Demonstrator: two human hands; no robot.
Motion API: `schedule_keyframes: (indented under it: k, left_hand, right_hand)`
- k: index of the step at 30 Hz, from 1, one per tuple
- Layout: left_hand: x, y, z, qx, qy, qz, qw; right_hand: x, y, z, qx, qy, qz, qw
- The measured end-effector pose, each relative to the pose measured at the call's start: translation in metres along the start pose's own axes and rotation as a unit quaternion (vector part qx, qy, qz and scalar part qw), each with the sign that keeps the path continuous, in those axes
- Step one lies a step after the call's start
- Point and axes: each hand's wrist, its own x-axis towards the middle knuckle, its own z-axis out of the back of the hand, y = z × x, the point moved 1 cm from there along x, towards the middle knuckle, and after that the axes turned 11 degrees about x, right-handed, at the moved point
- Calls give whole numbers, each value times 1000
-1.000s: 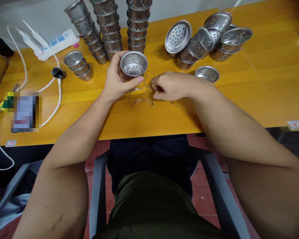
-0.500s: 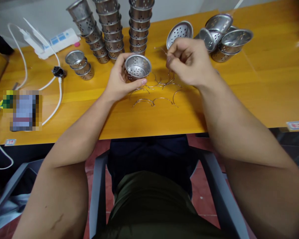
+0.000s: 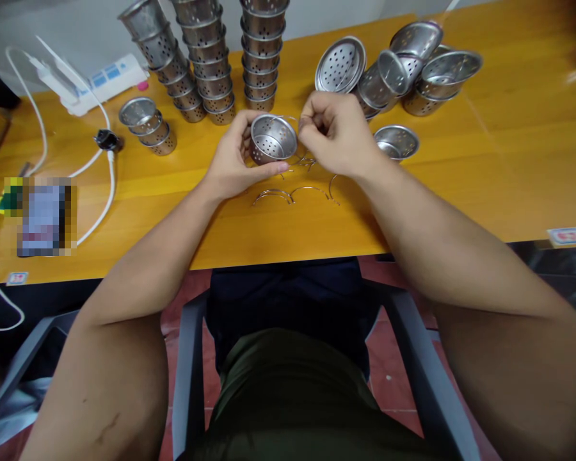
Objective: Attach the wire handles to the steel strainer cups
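Observation:
My left hand (image 3: 233,160) grips a small perforated steel strainer cup (image 3: 272,137), tilted so its mouth faces right. My right hand (image 3: 338,134) is pinched on a thin curved wire handle (image 3: 288,119) and holds it against the cup's rim. Several more wire handles (image 3: 292,193) lie loose on the yellow wooden table (image 3: 509,160) just below both hands.
Three tall stacks of strainer cups (image 3: 211,57) stand at the back. A short stack (image 3: 146,125) sits at the left, a loose heap of cups (image 3: 403,70) at the right, and a single cup (image 3: 396,141) near my right wrist. A white power strip (image 3: 103,80) and cables lie at far left.
My right hand picked a wire handle off the table, lifted it up and back, then brought it left to the cup's rim. My left hand tilted the cup toward it.

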Motion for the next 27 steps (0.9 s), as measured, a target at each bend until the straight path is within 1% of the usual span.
schedule_keyframes:
  k: [2,5,11,14,15,17,19,21,24,27]
  left_hand:
    - [0,3,-1,5,0,-11,1000]
    - [0,1,-1,2,-4,-22,1000]
    - [-1,-19,1,45,10,9,999]
    - [-1,-26,-2,50,2,-2,999]
    - [-1,-29,-3,53,-2,-2,999]
    - [-1,-34,-2,67,-9,10,998]
    - [-1,-41,0,80,-8,33,996]
    - [-1,-48,3,86,0,51,995]
    - [-1,-57,6,79,5,58,995]
    - [-1,-64,7,61,2,42,997]
  right_hand:
    - [0,-1,-1,-1,-5,6,1000]
    - [-1,3,-4,-31,-8,-11,999]
    - [-3,16,-10,-90,-21,-65,994]
    - [0,10,-16,-78,-30,-67,994]
    - [2,5,-19,-58,-38,-57,996]
    - [6,-9,-26,8,-64,-15,998]
    - [11,-23,-33,90,-90,48,991]
    - [15,-33,-37,146,-92,93,981]
    - [18,-40,-38,173,-85,110,975]
    - [20,-43,-36,191,-86,123,970]
